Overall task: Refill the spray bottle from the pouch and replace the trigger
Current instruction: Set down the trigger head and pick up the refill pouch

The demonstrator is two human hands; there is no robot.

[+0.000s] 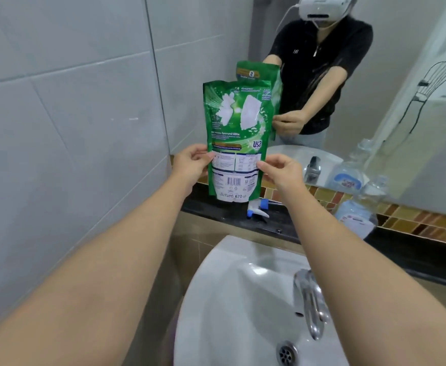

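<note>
Left hand: fingers pinching pouch left edge; pouch upright above ledge, seemingly unopened; right hand: fingers pinching its right edge; trigger lying detached on ledge; spray bottle likely the clear one, right; pouring, recapping outstanding.

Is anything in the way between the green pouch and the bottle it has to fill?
Nothing visible blocks it. Both hands, left and right, hold the green pouch upright over the dark ledge. The clear bottle stands off to the right, with only the trigger lying low on the ledge between them.
</note>
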